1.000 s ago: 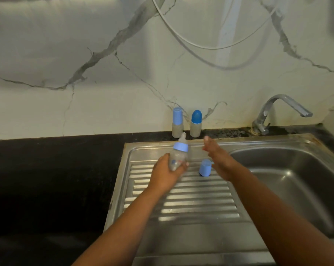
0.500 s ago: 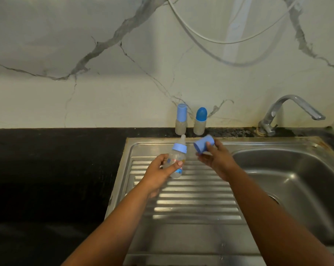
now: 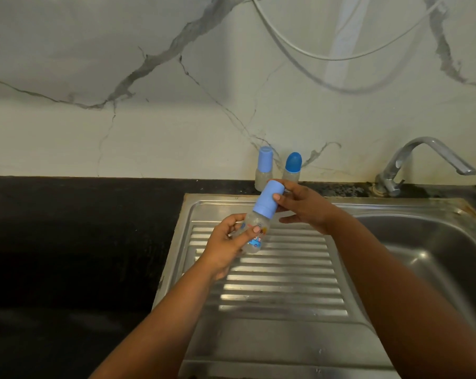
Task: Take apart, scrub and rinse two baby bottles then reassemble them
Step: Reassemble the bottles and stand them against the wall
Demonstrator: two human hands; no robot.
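Over the ribbed drainboard (image 3: 272,291) of the steel sink (image 3: 422,255), the left hand (image 3: 226,247) curls round the clear body of a baby bottle (image 3: 254,233), tilted up to the right. The right hand (image 3: 305,209) pinches the light blue cap (image 3: 268,199) sitting on its top. Two more capped bottles (image 3: 263,168) stand upright on the dark surface (image 3: 81,228) against the marble wall, well left of the tap (image 3: 422,160).

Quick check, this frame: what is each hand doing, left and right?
Left hand: grips the body of the baby bottle.
Right hand: fingers curled round the light blue cap sitting on that bottle.
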